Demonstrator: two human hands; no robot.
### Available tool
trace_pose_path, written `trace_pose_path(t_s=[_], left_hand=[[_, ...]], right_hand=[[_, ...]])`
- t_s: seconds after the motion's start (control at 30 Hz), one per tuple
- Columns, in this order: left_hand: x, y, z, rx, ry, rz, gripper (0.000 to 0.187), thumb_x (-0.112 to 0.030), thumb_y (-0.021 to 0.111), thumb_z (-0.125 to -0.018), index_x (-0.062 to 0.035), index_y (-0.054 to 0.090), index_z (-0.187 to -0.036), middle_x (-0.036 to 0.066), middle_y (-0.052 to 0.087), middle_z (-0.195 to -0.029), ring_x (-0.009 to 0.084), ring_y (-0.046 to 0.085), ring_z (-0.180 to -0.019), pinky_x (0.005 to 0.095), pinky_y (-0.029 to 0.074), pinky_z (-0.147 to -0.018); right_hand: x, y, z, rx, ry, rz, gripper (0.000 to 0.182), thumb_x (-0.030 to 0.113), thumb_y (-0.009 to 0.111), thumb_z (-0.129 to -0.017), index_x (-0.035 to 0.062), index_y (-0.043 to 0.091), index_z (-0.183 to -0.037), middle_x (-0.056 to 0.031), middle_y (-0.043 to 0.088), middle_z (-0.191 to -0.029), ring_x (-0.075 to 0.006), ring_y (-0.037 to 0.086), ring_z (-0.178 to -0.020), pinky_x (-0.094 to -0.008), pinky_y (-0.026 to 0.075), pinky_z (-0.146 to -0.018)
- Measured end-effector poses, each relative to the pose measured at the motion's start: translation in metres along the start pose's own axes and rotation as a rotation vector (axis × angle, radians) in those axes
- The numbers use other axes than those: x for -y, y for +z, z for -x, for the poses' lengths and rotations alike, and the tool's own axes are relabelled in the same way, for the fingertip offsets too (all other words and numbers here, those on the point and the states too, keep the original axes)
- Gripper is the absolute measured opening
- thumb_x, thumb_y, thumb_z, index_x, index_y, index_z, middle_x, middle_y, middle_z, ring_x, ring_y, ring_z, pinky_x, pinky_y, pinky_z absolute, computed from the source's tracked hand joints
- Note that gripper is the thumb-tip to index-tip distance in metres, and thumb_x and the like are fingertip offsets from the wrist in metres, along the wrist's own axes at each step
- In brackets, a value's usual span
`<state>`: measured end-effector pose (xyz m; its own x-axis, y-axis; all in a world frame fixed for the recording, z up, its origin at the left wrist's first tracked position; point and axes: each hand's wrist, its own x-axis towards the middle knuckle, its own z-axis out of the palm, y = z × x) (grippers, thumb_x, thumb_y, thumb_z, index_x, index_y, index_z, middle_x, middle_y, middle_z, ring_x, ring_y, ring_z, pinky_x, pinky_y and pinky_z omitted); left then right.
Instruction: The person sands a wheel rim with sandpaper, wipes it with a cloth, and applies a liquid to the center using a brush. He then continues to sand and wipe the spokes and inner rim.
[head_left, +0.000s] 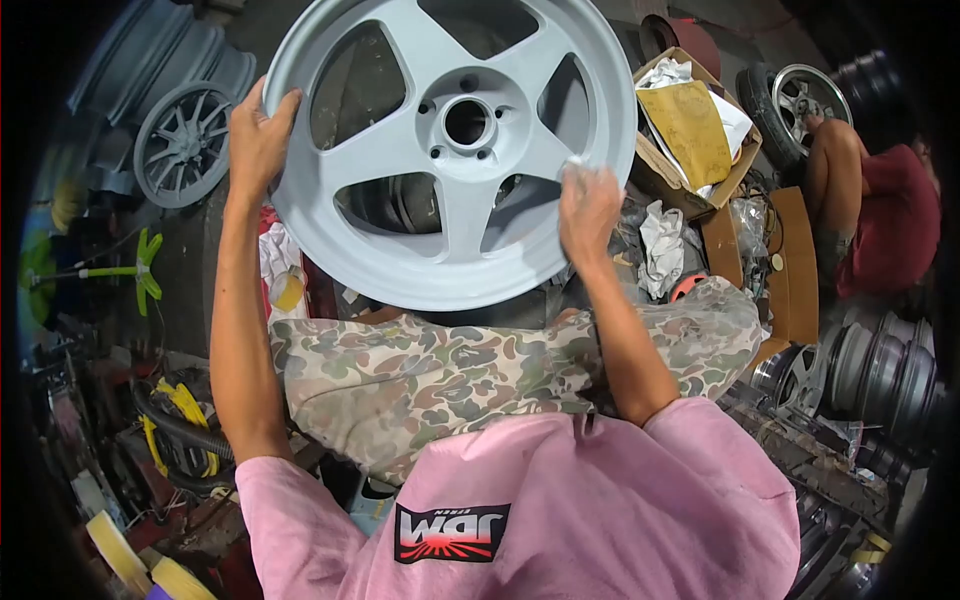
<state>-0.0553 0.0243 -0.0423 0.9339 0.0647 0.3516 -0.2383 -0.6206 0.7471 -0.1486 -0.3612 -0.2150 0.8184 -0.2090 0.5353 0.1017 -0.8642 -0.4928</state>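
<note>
A pale grey five-spoke car wheel rim [465, 215] is tilted up in front of me, above my lap. My left hand [260, 143] grips its left edge, with the thumb on the front lip and the other fingers behind. On the lower right, my right hand [590, 212] is against the rim's face by a spoke end, smeared by motion. Its fingers look bent together, and a small whitish piece shows at the fingertips, too blurred to name. The rim's back is hidden.
Another person in a red shirt [893, 215] crouches at the right beside a tyred wheel [790, 110]. A cardboard box [735, 185] of papers stands right of the rim. More rims [185, 145] are stacked at left, near yellow cable [190, 410] and a green-armed stand [148, 270].
</note>
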Motion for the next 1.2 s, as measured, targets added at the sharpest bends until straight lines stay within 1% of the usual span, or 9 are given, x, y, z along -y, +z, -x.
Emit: trace_pose_path(t_s=[0.07,0.13,0.27,0.47,0.6,0.8,0.87,1.0,1.2], left_hand=[[-0.003,0.002,0.0,-0.019,0.004,0.004,0.034,-0.017,0.067,-0.096,0.0022,0.068,-0.124,0.007,0.073,-0.09,0.0089,0.062,-0.077,0.0263,0.051,-0.072],[-0.002,-0.002,0.0,-0.031,0.004,-0.002,0.034,-0.017,0.067,-0.096,0.0021,0.068,-0.125,0.007,0.073,-0.09,0.0085,0.062,-0.077,0.0262,0.051,-0.072],[-0.007,0.001,-0.002,-0.014,-0.026,-0.04,0.034,-0.017,0.068,-0.095,0.0018,0.069,-0.124,0.007,0.073,-0.09,0.0092,0.062,-0.077,0.0263,0.051,-0.072],[-0.008,-0.002,-0.003,-0.016,-0.003,-0.032,0.035,-0.016,0.067,-0.095,0.002,0.068,-0.124,0.008,0.073,-0.091,0.0105,0.062,-0.079,0.0272,0.051,-0.075],[-0.007,0.002,0.001,-0.004,-0.049,0.055,0.034,-0.015,0.066,-0.095,0.0022,0.068,-0.125,0.008,0.073,-0.093,0.0106,0.062,-0.082,0.0275,0.051,-0.077],[-0.014,0.002,0.003,-0.017,0.022,-0.008,0.034,-0.014,0.065,-0.096,0.0023,0.067,-0.126,0.007,0.073,-0.094,0.0112,0.063,-0.082,0.0279,0.052,-0.077],[-0.019,-0.001,0.004,-0.007,-0.02,-0.026,0.034,-0.014,0.065,-0.096,0.0021,0.067,-0.126,0.007,0.073,-0.094,0.0106,0.062,-0.082,0.0277,0.051,-0.077],[-0.013,0.001,0.001,-0.018,0.007,-0.05,0.032,-0.013,0.066,-0.096,0.0022,0.068,-0.125,0.007,0.073,-0.094,0.0087,0.061,-0.082,0.0264,0.051,-0.075],[-0.01,-0.001,0.001,0.008,-0.067,0.053,0.031,-0.013,0.065,-0.096,0.0042,0.068,-0.122,0.006,0.073,-0.093,0.008,0.061,-0.081,0.0259,0.051,-0.074]], right_hand=[[0.011,-0.012,0.005,0.078,0.012,-0.065,0.019,0.016,0.069,-0.093,0.0038,0.076,-0.106,-0.0168,0.062,-0.1,-0.036,0.058,-0.1,-0.0486,0.042,-0.087],[0.009,-0.015,0.005,-0.071,-0.05,0.036,0.023,0.017,0.071,-0.093,0.0047,0.076,-0.111,-0.0146,0.063,-0.109,-0.0348,0.056,-0.107,-0.0473,0.043,-0.093],[0.03,0.007,-0.013,-0.106,-0.184,-0.104,0.027,0.018,0.072,-0.092,0.0056,0.074,-0.116,-0.0107,0.064,-0.12,-0.0335,0.055,-0.115,-0.0471,0.043,-0.097],[0.046,0.013,-0.014,-0.127,-0.232,-0.076,0.028,0.011,0.075,-0.09,0.0059,0.075,-0.117,-0.0082,0.068,-0.123,-0.0325,0.057,-0.123,-0.0454,0.043,-0.1],[0.037,0.016,-0.006,-0.071,-0.206,-0.1,0.028,0.019,0.07,-0.095,0.0097,0.074,-0.121,-0.0064,0.066,-0.129,-0.0321,0.052,-0.132,-0.0465,0.038,-0.103],[0.025,0.045,-0.151,-0.223,-0.156,0.0,0.022,0.018,0.068,-0.094,0.0069,0.076,-0.112,-0.0101,0.066,-0.108,-0.0318,0.057,-0.111,-0.0479,0.042,-0.092],[0.026,0.045,-0.154,-0.217,-0.142,0.005,0.021,0.017,0.068,-0.094,0.0062,0.075,-0.111,-0.0111,0.065,-0.104,-0.0317,0.058,-0.105,-0.0479,0.042,-0.09],[0.043,0.046,-0.126,-0.257,-0.387,-0.234,0.018,0.015,0.068,-0.093,0.0044,0.076,-0.105,-0.0137,0.063,-0.096,-0.0329,0.06,-0.095,-0.0479,0.045,-0.085],[0.047,0.064,-0.176,-0.278,-0.122,-0.179,0.017,0.014,0.064,-0.096,-0.0012,0.07,-0.091,-0.0193,0.062,-0.093,-0.0389,0.059,-0.089,-0.0516,0.046,-0.075]])
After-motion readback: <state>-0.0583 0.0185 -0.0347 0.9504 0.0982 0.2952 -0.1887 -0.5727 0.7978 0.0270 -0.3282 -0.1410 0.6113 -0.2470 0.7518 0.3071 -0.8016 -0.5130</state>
